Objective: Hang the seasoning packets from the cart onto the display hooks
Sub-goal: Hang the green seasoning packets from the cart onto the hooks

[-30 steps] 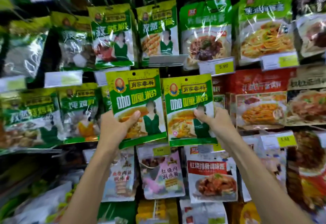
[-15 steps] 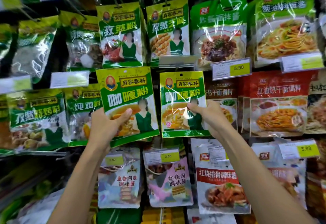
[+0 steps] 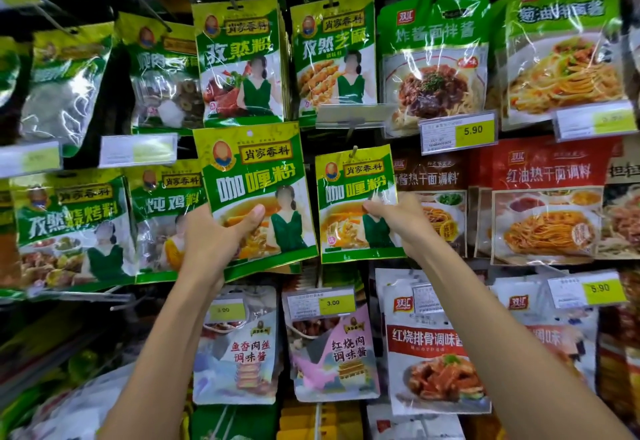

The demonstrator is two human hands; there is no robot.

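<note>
My left hand [image 3: 214,242] grips a green and yellow curry powder packet [image 3: 254,176] by its lower left, thumb on the front, holding it upright in front of the display. Its punched hole at the top is free of any hook. My right hand [image 3: 398,218] pinches the right side of a second, identical curry packet [image 3: 349,194]. That packet hangs on a display hook [image 3: 354,153], whose tip pokes through its top.
Rows of hanging seasoning packets fill the rack on every side: cumin packets [image 3: 242,62] above, sauce pouches [image 3: 332,346] below, red noodle sauce packs [image 3: 543,197] at the right. Yellow price tags [image 3: 457,133] stick out on the hook ends. The cart is out of view.
The right-hand packet has slid back along its hook toward the rack and now looks smaller. The left hand's packet stays held in front. The view has moved closer.
</note>
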